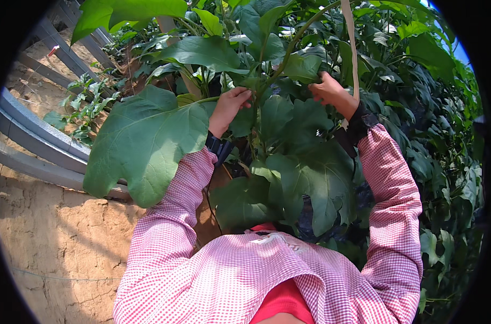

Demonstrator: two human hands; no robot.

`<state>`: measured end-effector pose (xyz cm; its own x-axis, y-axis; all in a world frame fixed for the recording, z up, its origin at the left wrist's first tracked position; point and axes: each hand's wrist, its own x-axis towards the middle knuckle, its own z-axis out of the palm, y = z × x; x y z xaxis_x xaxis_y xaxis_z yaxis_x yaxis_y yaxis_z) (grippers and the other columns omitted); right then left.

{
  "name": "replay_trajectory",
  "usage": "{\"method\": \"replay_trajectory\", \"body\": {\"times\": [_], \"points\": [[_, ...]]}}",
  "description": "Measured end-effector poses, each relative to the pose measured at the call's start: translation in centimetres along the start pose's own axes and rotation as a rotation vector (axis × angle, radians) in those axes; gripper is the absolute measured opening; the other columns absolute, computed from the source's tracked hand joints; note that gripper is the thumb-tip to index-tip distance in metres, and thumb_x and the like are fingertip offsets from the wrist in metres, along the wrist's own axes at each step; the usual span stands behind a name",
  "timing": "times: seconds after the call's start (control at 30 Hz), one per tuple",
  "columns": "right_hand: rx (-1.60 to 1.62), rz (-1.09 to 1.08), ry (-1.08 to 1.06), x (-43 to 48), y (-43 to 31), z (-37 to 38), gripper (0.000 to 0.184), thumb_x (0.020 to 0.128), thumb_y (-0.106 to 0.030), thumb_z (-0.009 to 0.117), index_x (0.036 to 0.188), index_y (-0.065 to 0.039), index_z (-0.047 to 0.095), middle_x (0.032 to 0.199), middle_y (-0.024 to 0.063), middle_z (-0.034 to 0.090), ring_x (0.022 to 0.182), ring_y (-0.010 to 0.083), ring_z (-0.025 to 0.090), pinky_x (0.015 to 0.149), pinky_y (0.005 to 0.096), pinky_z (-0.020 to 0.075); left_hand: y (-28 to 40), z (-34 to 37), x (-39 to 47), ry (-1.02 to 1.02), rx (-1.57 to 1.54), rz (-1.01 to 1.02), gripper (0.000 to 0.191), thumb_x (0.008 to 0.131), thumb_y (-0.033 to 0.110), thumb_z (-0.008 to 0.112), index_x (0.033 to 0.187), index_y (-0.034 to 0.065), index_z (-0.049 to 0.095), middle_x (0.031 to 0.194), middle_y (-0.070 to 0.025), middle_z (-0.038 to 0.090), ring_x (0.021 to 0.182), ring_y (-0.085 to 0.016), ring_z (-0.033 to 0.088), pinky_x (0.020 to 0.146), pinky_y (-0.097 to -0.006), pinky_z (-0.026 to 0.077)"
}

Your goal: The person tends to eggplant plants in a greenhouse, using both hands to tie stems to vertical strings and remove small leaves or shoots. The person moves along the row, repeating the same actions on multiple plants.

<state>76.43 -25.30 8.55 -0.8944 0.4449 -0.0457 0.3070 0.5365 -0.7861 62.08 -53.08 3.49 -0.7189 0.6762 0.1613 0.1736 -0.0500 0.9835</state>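
Note:
A tall broad-leaved plant, which looks like an eggplant, stands before me with its thick green stem (pixel 286 60) leaning up to the right. Just left of that stem is my left hand (pixel 231 108), thumb and fingertips brought together by the small shoots; whether something is pinched between them is too small to tell. My right hand (pixel 333 92) is to the right of the stem, at the edge of a green leaf (pixel 304 68), with its fingers curled and partly hidden. A large lobed leaf (pixel 148 137) spreads left of my left hand, over the sleeve.
A pale strap (pixel 352 48) hangs beside my right wrist. Curved grey metal rails (pixel 43 133) and a cracked earthen wall (pixel 59 235) lie on the left, with a thin wire (pixel 67 278) across the wall. Dense foliage (pixel 431 162) fills the right side. More lobed leaves (pixel 310 174) hang below my hands.

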Motion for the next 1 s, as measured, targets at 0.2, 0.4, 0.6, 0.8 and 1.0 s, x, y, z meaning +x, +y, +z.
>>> {"method": "replay_trajectory", "body": {"times": [0.2, 0.4, 0.6, 0.8, 1.0], "points": [[0.21, -0.167, 0.195, -3.2, -2.0, 1.1, 0.064, 0.089, -0.013, 0.061, 0.142, -0.001, 0.027, 0.083, 0.011, 0.062, 0.054, 0.0195, 0.061, 0.048, 0.0307, 0.0509, 0.0, 0.6, -0.4, 0.125, -0.049, -0.025, 0.048, 0.099, 0.04, 0.038, 0.102, -0.0012, 0.062, 0.094, -0.0129, 0.07, 0.08, -0.022, 0.068, 0.072, -0.0308, 0.049], [-0.269, -0.303, 0.478, -6.7, -4.6, 1.3, 0.057, 0.087, -0.02, 0.06, 0.136, -0.004, 0.036, 0.09, 0.0219, 0.066, 0.075, 0.0373, 0.066, 0.069, 0.0456, 0.0516, -1.0, 2.1, -2.4, 0.197, -0.499, -0.175, 0.044, 0.099, 0.033, 0.031, 0.115, -0.0042, 0.048, 0.11, -0.0228, 0.067, 0.099, -0.028, 0.067, 0.086, -0.0354, 0.05], [-0.129, -0.23, -0.053, -9.8, -8.8, 1.4, 0.025, 0.088, -0.02, 0.058, 0.098, 0.002, 0.064, 0.068, 0.0129, 0.064, 0.055, 0.0252, 0.066, 0.06, 0.0364, 0.0521, 4.0, 4.1, -4.5, 0.108, -0.313, 0.297, 0.016, 0.097, 0.011, 0.047, 0.105, -0.0009, 0.054, 0.084, -0.0074, 0.063, 0.073, -0.014, 0.061, 0.072, -0.0271, 0.05], [-0.259, -0.491, -0.084, -8.9, -14.0, 4.1, 0.023, 0.089, -0.019, 0.055, 0.096, 0.001, 0.064, 0.069, 0.0131, 0.065, 0.051, 0.0216, 0.065, 0.057, 0.0335, 0.0512, 10.0, 1.7, 2.6, 0.445, -0.516, 0.463, 0.032, 0.093, 0.013, 0.054, 0.12, 0.0008, 0.042, 0.113, -0.0125, 0.057, 0.096, -0.019, 0.06, 0.083, -0.0312, 0.049], [-0.262, -0.722, 0.076, -6.2, -18.7, 4.7, 0.021, 0.087, -0.016, 0.055, 0.092, 0.001, 0.066, 0.071, 0.0155, 0.065, 0.054, 0.0241, 0.065, 0.055, 0.0364, 0.05, 8.5, -2.5, 7.1, 0.073, -0.11, 0.139, 0.033, 0.088, 0.016, 0.06, 0.115, -0.0032, 0.058, 0.11, -0.0092, 0.062, 0.102, -0.019, 0.057, 0.087, -0.0339, 0.045]]}}
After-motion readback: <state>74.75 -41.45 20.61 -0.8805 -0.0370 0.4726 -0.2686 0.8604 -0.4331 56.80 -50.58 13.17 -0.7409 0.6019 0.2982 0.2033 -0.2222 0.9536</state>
